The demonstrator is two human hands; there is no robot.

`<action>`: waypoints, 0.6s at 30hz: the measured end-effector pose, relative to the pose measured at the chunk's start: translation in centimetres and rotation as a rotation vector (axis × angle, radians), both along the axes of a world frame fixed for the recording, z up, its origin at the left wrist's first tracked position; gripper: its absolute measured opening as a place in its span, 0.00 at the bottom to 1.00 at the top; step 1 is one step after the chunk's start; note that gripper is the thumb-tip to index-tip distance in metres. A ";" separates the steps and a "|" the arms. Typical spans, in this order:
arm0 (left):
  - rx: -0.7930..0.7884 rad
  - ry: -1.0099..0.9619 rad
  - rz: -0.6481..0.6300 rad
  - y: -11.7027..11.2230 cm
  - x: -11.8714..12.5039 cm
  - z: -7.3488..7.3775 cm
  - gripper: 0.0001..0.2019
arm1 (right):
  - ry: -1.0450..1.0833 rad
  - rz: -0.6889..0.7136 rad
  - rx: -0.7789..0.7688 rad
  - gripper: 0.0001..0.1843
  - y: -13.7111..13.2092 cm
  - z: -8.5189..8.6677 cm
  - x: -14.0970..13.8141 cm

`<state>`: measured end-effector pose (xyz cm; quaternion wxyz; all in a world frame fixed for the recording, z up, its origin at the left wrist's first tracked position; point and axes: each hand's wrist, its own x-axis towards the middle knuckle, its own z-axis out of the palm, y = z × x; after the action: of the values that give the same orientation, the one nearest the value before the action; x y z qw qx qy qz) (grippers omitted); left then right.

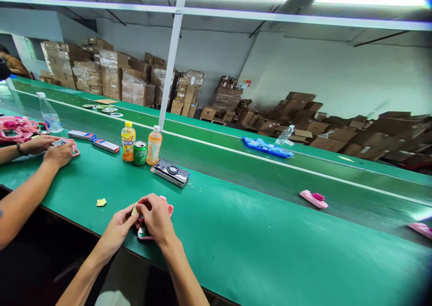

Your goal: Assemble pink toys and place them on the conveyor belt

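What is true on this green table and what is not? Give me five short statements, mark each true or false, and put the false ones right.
1. The left hand holds a pale yellow piece, with the right hand close beside it. True.
2. The green can stands to the right of both bottles next to it. False: it stands between the yellow-capped bottle and the white-capped bottle.
3. The phone lies on top of a flat box. True.
4. The tray is red. False: it is blue.
5. A crumpled yellow scrap lies on the table to the left of the two hands. True.
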<state>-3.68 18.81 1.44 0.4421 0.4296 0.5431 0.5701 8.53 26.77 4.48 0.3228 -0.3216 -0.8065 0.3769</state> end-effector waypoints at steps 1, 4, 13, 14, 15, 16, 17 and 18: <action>0.007 0.003 0.000 0.0 0.1 0.1 0.34 | -0.010 -0.001 0.014 0.06 0.0 0.0 0.0; 0.017 -0.002 -0.013 -0.2 0.1 0.2 0.32 | -0.060 0.015 0.074 0.06 0.3 0.1 0.2; 0.026 0.004 -0.017 0.0 0.3 0.3 0.32 | -0.312 0.118 0.432 0.05 0.6 -0.1 0.7; 0.024 0.000 -0.009 0.0 0.5 0.3 0.32 | -0.338 0.107 0.482 0.05 0.5 -0.2 0.6; 0.020 -0.006 0.001 0.1 0.6 0.4 0.33 | -0.360 0.094 0.531 0.04 0.4 -0.4 0.6; 0.015 -0.016 0.010 0.1 0.7 0.5 0.33 | -0.377 0.079 0.578 0.03 0.3 -0.7 0.5; 0.011 -0.025 0.016 0.2 0.8 0.6 0.32 | -0.391 0.067 0.622 0.03 0.2 -0.9 0.4; 0.010 -0.032 0.021 0.2 0.9 0.7 0.31 | -0.400 0.058 0.663 0.02 0.2 -1.2 0.3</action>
<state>-2.80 19.03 2.15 0.4424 0.4171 0.5377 0.5842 8.79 26.95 3.31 0.2351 -0.2441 -0.9402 0.0344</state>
